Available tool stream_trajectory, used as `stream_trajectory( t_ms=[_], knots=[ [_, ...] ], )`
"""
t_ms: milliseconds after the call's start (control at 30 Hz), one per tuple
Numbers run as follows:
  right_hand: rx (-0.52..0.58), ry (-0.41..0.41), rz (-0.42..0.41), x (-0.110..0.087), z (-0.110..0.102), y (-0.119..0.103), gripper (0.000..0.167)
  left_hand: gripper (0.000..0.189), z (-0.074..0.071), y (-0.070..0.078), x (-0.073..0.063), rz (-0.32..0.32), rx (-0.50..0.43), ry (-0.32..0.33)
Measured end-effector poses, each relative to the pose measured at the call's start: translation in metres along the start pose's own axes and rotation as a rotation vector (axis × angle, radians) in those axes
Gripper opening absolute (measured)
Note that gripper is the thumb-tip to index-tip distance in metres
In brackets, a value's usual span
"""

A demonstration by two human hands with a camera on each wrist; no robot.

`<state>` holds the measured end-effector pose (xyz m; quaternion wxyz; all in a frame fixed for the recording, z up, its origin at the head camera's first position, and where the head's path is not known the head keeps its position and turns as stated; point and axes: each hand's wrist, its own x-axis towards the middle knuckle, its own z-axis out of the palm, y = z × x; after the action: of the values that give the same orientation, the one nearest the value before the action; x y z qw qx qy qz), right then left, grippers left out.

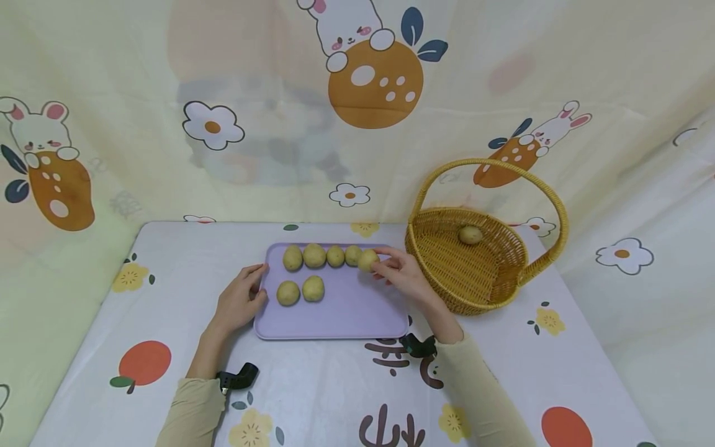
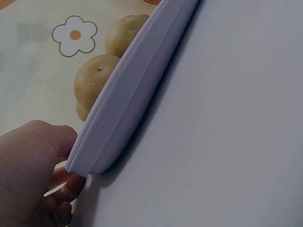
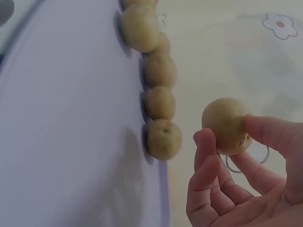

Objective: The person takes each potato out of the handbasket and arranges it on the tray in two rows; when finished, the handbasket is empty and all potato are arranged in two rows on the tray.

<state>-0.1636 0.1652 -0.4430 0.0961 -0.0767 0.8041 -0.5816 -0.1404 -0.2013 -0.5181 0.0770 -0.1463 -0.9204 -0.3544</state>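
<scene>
A potato (image 1: pixel 367 261) is pinched between the thumb and fingers of my right hand (image 1: pixel 404 273), just above the tray's back right part. In the right wrist view this potato (image 3: pixel 226 125) shows clear of the others. My left hand (image 1: pixel 239 299) grips the left rim of the lilac tray (image 1: pixel 357 316), thumb and fingers bent at its edge. Several potatoes (image 1: pixel 314 256) line the tray's back edge, and two more potatoes (image 1: pixel 300 291) sit in front of them at the left. One potato (image 1: pixel 470 234) lies inside the wicker basket (image 1: pixel 466 267).
The basket stands right of the tray, its tall arched handle (image 1: pixel 560 211) rising over it. A printed cloth (image 1: pixel 329 385) covers the table, and a patterned curtain (image 1: pixel 268 174) hangs behind. Dark wrist devices (image 1: pixel 239 376) sit on both wrists.
</scene>
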Motion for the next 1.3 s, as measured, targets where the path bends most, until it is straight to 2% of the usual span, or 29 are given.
stream_trajectory(
  t_ms=[233,467,767,1300],
  knots=[
    [-0.004,-0.048,-0.012,0.001,0.018,0.001,0.042,0.055,0.0,0.001,0.0,-0.007,-0.003,-0.005],
    [0.001,-0.116,-0.062,0.003,0.037,0.007,0.043,0.055,0.0,0.001,0.0,-0.011,-0.001,0.0],
    [0.005,-0.159,-0.046,0.003,0.059,0.017,0.044,0.055,0.0,0.002,0.0,-0.009,-0.003,0.004],
    [-0.057,-0.17,0.025,0.004,0.066,0.017,0.038,0.056,0.001,-0.003,0.001,-0.01,-0.001,-0.001]
  ],
)
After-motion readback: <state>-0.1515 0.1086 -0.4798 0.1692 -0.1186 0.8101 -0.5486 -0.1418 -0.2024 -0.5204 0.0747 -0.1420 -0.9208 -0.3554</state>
